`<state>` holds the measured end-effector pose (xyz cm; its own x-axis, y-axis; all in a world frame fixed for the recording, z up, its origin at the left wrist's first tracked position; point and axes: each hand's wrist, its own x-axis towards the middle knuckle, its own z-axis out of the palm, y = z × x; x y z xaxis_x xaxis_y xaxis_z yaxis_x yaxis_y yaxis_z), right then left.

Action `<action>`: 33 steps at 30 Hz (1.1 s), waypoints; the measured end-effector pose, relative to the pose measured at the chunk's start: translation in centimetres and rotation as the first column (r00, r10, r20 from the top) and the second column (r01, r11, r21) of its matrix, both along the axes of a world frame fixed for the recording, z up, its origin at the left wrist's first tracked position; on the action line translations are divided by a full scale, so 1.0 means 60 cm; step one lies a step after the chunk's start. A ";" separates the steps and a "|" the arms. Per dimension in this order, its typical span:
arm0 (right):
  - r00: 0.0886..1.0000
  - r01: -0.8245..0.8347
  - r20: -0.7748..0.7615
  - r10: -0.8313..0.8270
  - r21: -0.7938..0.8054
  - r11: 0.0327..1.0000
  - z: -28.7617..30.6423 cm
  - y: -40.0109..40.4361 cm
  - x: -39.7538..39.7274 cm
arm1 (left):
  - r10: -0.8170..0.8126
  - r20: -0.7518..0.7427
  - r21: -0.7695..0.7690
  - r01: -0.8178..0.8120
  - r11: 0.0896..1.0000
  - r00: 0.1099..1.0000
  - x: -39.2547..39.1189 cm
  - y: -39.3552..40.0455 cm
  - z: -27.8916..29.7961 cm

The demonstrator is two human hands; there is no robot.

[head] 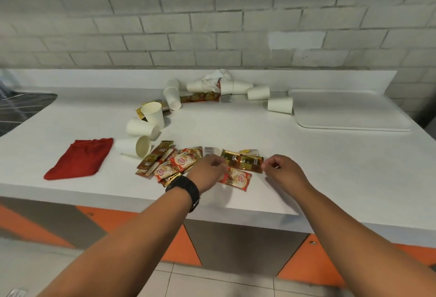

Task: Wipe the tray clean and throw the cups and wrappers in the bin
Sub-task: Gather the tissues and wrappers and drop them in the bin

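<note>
On the counter (pixel 306 155), wrappers (pixel 243 162) lie between both curled hands, left (pixel 207 171) and right (pixel 280 169), each pinching one.

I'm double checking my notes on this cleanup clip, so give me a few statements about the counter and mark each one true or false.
1. The tray holds the cups. False: it lies bare at the right; the cups lie on the counter.
2. A red cloth lies left of the wrappers. True.
3. The left hand wears a watch. True.
4. Every cup stands upright. False: most lie tipped over.
5. The right hand grips a cup. False: it is at the wrappers.
</note>
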<state>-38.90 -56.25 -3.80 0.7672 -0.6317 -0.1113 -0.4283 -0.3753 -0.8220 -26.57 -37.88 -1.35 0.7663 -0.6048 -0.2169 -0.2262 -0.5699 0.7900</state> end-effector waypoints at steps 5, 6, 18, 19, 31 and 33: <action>0.990 -0.139 -0.082 0.118 -0.327 0.935 -0.015 -0.009 0.066 | 0.046 0.160 0.088 -0.060 0.994 0.986 0.047 0.021 -0.009; 0.976 -0.203 -0.146 0.160 -0.371 0.906 -0.016 -0.010 0.075 | 0.036 0.183 0.105 -0.056 0.993 0.982 0.051 0.021 -0.013; 0.896 -0.389 -0.378 0.234 -0.413 0.824 -0.040 -0.033 0.084 | -0.514 0.250 0.550 0.316 0.773 0.820 0.040 -0.021 -0.067; 0.927 -0.328 -0.317 0.201 -0.426 0.843 -0.044 -0.034 0.077 | -0.531 0.253 0.574 0.316 0.755 0.808 0.041 -0.021 -0.070; 0.986 -0.134 -0.165 0.035 -0.642 0.755 -0.065 -0.042 -0.017 | -0.458 0.580 0.443 0.211 0.871 0.673 0.033 -0.016 -0.084; 0.992 -0.094 -0.129 0.017 -0.616 0.782 -0.065 -0.042 -0.033 | -0.388 0.551 0.388 0.185 0.903 0.738 0.022 -0.022 -0.078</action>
